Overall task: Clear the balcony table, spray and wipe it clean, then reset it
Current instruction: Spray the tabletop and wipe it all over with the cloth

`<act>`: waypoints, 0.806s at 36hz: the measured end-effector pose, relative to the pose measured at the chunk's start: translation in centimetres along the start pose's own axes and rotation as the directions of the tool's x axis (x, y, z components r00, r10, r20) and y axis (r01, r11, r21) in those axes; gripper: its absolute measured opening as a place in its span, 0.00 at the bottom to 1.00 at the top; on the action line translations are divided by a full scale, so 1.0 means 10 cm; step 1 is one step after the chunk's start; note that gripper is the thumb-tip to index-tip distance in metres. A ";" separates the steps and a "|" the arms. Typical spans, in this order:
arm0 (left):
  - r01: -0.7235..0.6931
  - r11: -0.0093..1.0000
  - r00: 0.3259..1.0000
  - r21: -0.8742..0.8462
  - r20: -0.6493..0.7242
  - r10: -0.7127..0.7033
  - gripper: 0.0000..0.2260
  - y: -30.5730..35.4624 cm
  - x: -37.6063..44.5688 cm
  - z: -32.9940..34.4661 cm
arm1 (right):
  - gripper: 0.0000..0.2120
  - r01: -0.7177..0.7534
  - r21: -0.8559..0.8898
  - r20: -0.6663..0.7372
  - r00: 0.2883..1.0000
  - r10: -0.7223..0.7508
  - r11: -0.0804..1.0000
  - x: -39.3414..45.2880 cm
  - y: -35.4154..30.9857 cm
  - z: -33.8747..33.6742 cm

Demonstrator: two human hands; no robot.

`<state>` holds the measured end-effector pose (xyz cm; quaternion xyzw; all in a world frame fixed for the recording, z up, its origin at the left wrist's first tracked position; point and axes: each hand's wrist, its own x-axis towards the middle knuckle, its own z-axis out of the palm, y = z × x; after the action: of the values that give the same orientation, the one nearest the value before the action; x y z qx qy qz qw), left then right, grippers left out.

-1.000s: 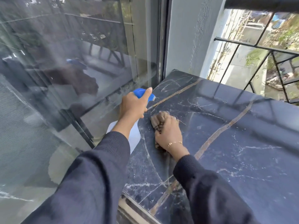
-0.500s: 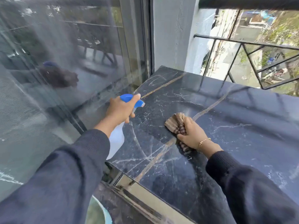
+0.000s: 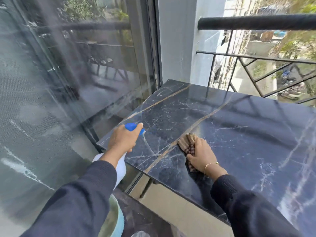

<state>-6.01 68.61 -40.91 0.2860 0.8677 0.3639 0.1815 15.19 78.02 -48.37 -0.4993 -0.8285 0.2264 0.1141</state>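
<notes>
On the marble table [image 3: 239, 127], right hand [image 3: 201, 155] presses cloth [image 3: 186, 142] (left hand [image 3: 122, 140] grips sprayer [image 3: 119, 165]).

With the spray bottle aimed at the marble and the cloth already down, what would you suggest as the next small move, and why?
Probably sweep the right hand and its bunched brown cloth leftward toward the table's near left corner. The left hand grips the spray bottle, its blue nozzle pointing at that stretch of the dark marble tabletop, and the cloth sits just beside it.
</notes>
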 end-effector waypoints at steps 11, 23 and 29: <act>0.008 0.991 0.998 0.133 -0.063 0.000 0.21 -0.07 0.12 -0.20 | 0.26 -0.015 -0.034 -0.023 1.000 0.015 0.999 0.01 0.02 0.03; 0.058 0.990 0.992 0.129 -0.119 -0.043 0.19 -0.18 0.55 -0.27 | 0.27 -0.051 -0.036 -0.089 0.995 0.047 0.998 0.65 -0.34 0.22; 0.084 0.992 0.990 0.094 -0.120 -0.072 0.20 -0.34 0.84 -0.29 | 0.28 0.022 -0.016 -0.037 0.999 -0.022 1.000 1.32 -0.83 0.43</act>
<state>-15.21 70.45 -42.35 0.2388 0.9042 0.3293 0.1306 0.68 85.14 -48.56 -0.4952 -0.8334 0.2093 0.1281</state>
